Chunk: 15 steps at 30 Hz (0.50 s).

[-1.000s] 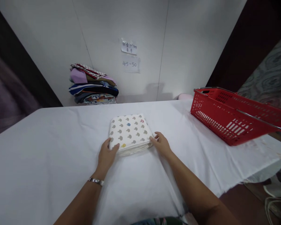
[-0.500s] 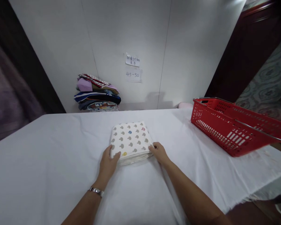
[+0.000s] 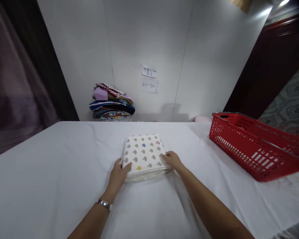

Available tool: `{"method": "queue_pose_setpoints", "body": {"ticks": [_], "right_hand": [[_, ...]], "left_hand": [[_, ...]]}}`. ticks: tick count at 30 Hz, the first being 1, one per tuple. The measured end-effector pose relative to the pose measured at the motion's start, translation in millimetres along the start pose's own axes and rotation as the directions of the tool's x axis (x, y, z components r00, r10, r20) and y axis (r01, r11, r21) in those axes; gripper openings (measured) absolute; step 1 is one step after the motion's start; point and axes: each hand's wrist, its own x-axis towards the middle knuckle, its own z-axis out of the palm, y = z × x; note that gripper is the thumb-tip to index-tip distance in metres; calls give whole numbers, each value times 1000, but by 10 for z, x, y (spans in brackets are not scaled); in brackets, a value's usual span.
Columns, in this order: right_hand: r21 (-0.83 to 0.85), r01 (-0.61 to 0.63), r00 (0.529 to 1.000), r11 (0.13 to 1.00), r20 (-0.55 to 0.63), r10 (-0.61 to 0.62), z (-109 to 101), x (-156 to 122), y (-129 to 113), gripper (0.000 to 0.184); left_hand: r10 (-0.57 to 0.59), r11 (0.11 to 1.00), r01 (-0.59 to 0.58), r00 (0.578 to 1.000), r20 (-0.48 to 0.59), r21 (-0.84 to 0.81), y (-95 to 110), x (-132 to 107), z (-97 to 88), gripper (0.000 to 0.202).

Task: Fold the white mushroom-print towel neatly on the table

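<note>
A folded white cloth [image 3: 143, 152] with grey mushroom prints, plus a blue, a red and a yellow one, lies flat in the middle of the white-covered table [image 3: 72, 172]. My left hand [image 3: 119, 172] grips its near left corner, thumb on top and fingers around the side. At the right edge, my right hand [image 3: 173, 160] holds it the same way, thumb over the top. The folded layers show along the near edge. Fingertips beneath the cloth are hidden.
A red plastic basket [image 3: 241, 142] with metal handles stands on the right side of the table. Behind the far edge, a stack of folded fabrics [image 3: 112, 103] leans near the wall. Two paper notes [image 3: 149, 78] are stuck on the wall. A curtain [image 3: 17, 83] hangs at left.
The view has shifted, so everything appears slightly further right and lower. My right hand sits a little further up the cloth's right edge. Both hands keep their hold.
</note>
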Motion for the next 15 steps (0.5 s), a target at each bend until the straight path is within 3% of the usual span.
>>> {"method": "queue_pose_setpoints", "body": {"ticks": [5, 12, 15], "right_hand": [[6, 15, 1000, 1000, 5, -15, 49, 197, -109, 21], [-45, 28, 999, 999, 38, -26, -38, 57, 87, 19], [-98, 46, 996, 994, 80, -39, -61, 106, 44, 23]], "left_hand": [[-30, 997, 33, 999, 39, -74, 86, -95, -31, 76], [-138, 965, 185, 961, 240, -187, 37, -353, -90, 90], [-162, 958, 212, 955, 247, -192, 41, -328, -107, 95]]}}
